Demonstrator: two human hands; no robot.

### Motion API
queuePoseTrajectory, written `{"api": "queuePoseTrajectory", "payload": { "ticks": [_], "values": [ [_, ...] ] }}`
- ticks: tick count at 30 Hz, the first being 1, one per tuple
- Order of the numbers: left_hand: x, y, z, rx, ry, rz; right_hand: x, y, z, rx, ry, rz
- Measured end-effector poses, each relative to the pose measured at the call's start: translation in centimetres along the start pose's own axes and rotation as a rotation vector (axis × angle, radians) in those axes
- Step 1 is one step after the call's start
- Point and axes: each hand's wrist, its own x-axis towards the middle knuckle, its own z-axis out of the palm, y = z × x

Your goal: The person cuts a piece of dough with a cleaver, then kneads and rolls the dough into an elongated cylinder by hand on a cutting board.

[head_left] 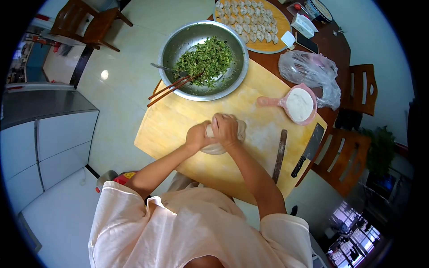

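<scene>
A lump of pale dough (213,148) lies on the floured wooden board (178,120). My left hand (199,135) is closed on the dough's left side. Against its top and right side, my right hand (225,129) has its fingers curled into the dough. The two hands touch each other, and parts of the dough are hidden beneath them. Just beyond stands a metal bowl (243,71) of chopped green filling (208,60), with brown chopsticks (167,91) and a spoon handle (161,67) resting over its rim.
Right of the dough are a rolling pin (280,156), a knife (308,149) and a pink scoop of flour (300,105). A tray of dumplings (250,20) stands at the back. Plastic bags (308,69) and a phone (307,42) lie at the back right. Chairs (344,156) flank the table.
</scene>
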Motion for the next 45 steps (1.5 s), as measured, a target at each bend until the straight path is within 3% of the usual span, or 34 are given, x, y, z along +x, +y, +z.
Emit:
{"api": "queuePoseTrajectory", "payload": {
  "ticks": [1,3,4,7,9,12,15,16,20,23,27,28,31,34,37,41,42,45],
  "values": [
    [0.7,-0.8,0.3,-0.035,-0.013,-0.012,0.5,0.1,0.1,-0.046,-0.061,0.036],
    [1.8,-2.3,1.0,-0.104,-0.038,-0.037,1.7,0.0,0.0,0.149,-0.094,0.181],
    [1.6,-0.8,-0.2,-0.093,-0.111,-0.156,2.0,-0.1,-0.2,0.247,-0.109,0.250],
    [-1.4,-0.9,0.6,-0.258,-0.042,-0.128,2.2,1.7,-2.1,1.169,0.162,0.452],
    [-3.9,-1.8,0.1,-0.508,-0.079,-0.096,-1.3,1.8,-5.9,0.687,0.223,0.141],
    [-6.7,-1.3,-2.3,-0.740,-0.141,0.034,-6.8,2.6,-7.6,0.680,0.186,0.292],
    [-7.5,0.1,-3.8,-0.637,-0.221,0.127,-10.2,-0.8,-8.8,1.366,0.122,0.605],
    [-8.0,0.4,-3.7,-0.520,-0.191,0.190,-11.1,-1.3,-8.6,1.344,0.068,0.554],
    [-8.4,0.4,-1.2,-0.031,-0.096,0.425,-15.7,1.1,-5.0,0.779,0.117,0.512],
    [-10.3,2.0,0.4,0.412,0.020,0.450,-18.9,0.6,-4.7,0.718,0.176,0.510],
    [-11.4,4.7,1.6,0.660,0.057,0.613,-23.2,5.5,-9.8,0.079,0.510,0.411],
    [-11.3,5.1,2.4,0.562,0.075,0.524,-24.1,7.0,-11.8,0.053,0.585,0.558],
    [-9.5,4.1,3.2,0.433,0.114,0.577,-27.7,13.7,-15.6,-0.471,0.719,0.691],
    [-9.6,4.4,3.1,0.413,0.148,0.658,-28.4,17.2,-16.4,-0.585,0.633,0.907],
    [-8.9,3.5,3.8,0.163,0.125,0.643,-26.6,18.8,-16.1,-0.561,0.446,1.008],
    [-8.5,3.2,3.4,0.137,0.208,0.777,-25.6,22.4,-15.9,-0.506,0.452,1.007],
    [-8.6,3.5,3.2,0.113,0.199,0.770,-25.1,19.5,-17.7,-0.303,0.463,1.057],
    [-8.6,3.3,3.2,0.054,0.165,0.747,-25.7,16.3,-20.5,-0.223,0.590,0.950]
  ]
}}
